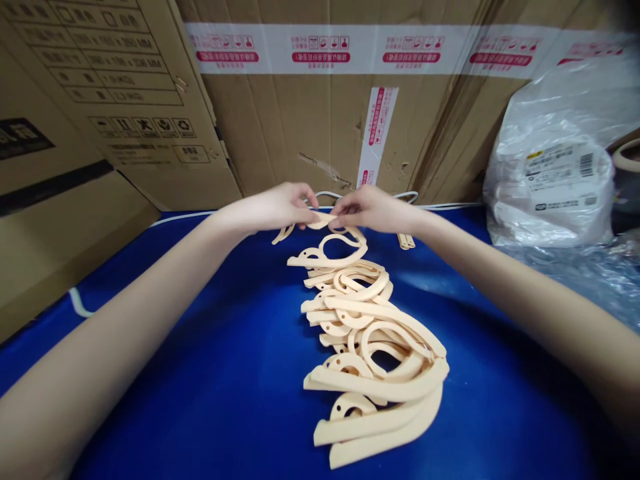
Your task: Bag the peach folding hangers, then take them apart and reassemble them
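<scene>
At the far end of the blue table, both my hands are closed on one beige piece (321, 221) that looks like a folding clothes hanger. My left hand (291, 204) pinches its left part between thumb and fingers. From the other side, my right hand (361, 209) grips it near a ring-shaped part. My fingers partly cover the piece. Just in front lies another beige hanger (350, 259). A long overlapping pile of the same hangers (385, 373), with curved arms, loops and small holes, runs from there toward me.
Cardboard boxes (295, 127) stand along the back and the left. A plastic-wrapped white roll (555, 180) sits at the back right, with clear wrap (575, 273) before it. Beige strips (406, 241) lie beyond my right wrist. A white cable (187, 215) runs along the blue table (210, 373).
</scene>
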`<state>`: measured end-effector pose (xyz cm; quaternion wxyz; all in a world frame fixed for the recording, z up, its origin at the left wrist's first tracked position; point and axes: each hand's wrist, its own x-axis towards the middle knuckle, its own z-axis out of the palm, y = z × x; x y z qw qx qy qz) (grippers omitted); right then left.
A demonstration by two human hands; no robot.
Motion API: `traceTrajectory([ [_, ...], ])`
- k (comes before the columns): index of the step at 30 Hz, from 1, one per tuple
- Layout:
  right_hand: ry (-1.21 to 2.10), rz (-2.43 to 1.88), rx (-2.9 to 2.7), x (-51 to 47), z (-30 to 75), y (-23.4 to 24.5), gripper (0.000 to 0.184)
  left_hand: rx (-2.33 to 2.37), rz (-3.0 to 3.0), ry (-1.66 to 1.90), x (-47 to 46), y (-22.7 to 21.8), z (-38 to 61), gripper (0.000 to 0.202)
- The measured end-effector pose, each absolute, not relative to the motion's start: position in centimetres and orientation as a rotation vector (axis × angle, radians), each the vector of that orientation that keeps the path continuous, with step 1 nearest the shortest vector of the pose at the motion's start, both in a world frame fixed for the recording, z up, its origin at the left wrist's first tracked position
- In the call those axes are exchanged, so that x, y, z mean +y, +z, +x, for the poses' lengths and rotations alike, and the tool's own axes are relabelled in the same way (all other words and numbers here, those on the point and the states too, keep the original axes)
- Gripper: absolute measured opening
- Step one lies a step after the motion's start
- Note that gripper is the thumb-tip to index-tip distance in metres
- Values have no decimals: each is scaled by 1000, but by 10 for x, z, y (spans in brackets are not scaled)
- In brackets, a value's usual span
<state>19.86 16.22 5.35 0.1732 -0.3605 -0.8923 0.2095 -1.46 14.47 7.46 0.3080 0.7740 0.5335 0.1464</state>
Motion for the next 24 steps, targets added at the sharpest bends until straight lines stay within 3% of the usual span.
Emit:
traceTrajectory([
  [3, 753, -1053, -2229, 167, 213, 71, 17, 1416, 1878, 697, 148, 91, -11, 31],
  [6, 640, -1107, -2051, 163, 226, 92, 12, 1339, 1790, 924, 149, 106, -12, 15],
  [9, 185, -1138, -2032, 150, 231, 108, 17, 1141, 1778, 1087, 141, 116, -7, 4],
  [13, -737, -1198, -2152, 127, 225, 115, 32, 1042, 1794, 1059, 123, 121, 14, 24],
  [15, -908, -1240, -2213, 121, 220, 113, 42, 1056, 1835, 1050, 115, 120, 25, 33],
  [20, -486, -1194, -2303, 129, 217, 103, 20, 1286, 2243, 1111, 111, 109, 35, 33],
  [24, 79, -1096, -2197, 143, 230, 103, 33, 1587, 2577, 915, 134, 93, 22, 33],
])
